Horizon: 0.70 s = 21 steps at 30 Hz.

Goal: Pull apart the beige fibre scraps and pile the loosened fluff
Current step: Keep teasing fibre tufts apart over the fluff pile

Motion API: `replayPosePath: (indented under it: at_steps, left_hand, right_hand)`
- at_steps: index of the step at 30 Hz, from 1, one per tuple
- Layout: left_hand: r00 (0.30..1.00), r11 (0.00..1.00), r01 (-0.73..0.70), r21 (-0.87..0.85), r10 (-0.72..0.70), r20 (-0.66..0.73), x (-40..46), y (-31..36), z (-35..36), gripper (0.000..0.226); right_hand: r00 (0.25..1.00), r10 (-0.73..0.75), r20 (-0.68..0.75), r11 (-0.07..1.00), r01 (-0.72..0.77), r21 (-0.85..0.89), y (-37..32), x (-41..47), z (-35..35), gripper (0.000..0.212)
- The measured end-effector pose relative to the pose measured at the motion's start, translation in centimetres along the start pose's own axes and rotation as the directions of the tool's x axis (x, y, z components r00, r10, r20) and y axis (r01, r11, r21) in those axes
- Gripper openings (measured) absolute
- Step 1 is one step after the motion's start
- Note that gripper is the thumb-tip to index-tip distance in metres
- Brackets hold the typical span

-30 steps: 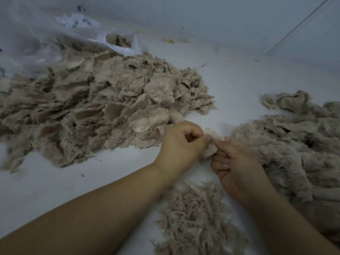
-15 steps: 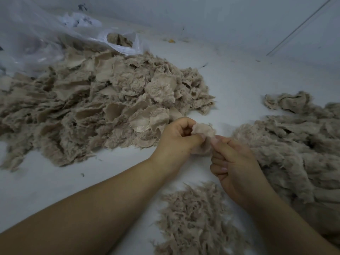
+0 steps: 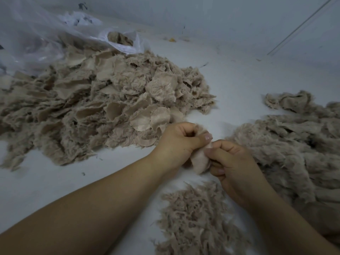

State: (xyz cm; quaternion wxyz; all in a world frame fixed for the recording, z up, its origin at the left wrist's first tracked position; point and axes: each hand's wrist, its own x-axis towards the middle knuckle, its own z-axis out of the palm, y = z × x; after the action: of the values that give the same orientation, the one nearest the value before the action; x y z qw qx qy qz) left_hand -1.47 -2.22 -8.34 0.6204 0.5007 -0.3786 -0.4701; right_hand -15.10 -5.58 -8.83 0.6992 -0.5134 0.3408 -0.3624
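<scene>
A small beige fibre scrap [image 3: 199, 160] hangs between my two hands over the white surface. My left hand [image 3: 179, 142] pinches its upper edge with thumb and curled fingers. My right hand [image 3: 232, 167] grips its right side, thumb pressed on the fabric. A big heap of beige scraps [image 3: 103, 107] lies to the left. Just below my hands sits a small pile of loosened fluff [image 3: 197, 218]. On the right spreads another mass of beige fibre pieces [image 3: 294, 144].
A crumpled clear plastic bag [image 3: 46, 39] with more scraps lies at the back left. The white surface [image 3: 239, 74] runs back to a pale wall. Small specks of debris lie near the wall.
Both hands have turned the scrap so it now hangs lower between them. The right hand has closed further onto it. The piles have not moved.
</scene>
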Motion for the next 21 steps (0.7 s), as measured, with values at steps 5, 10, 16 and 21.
replayPosePath:
  at_steps: [5,10,16,21]
  left_hand:
    - [0.99,0.998,-0.046,-0.047,0.039,-0.134,0.2,-0.4,-0.1,0.016]
    - [0.972,0.992,-0.13,0.006,0.128,-0.198,0.9,0.0,-0.8,0.027]
    - [0.739,0.95,-0.037,0.309,-0.182,0.649,0.5,2.3,-3.6,0.012]
    - [0.775,0.865,-0.058,0.499,-0.276,0.568,-0.2,2.5,-3.1,0.035]
  right_hand:
    - [0.998,0.022,-0.052,0.995,-0.017,0.094,0.0,0.1,0.0,0.041]
    - [0.995,0.017,-0.099,0.99,-0.003,0.14,-0.1,0.1,0.0,0.056]
    - [0.982,0.005,-0.186,0.95,0.054,0.307,-0.1,0.4,-0.3,0.042]
    - [0.986,-0.023,-0.166,0.959,0.069,0.275,0.2,0.2,-0.2,0.047]
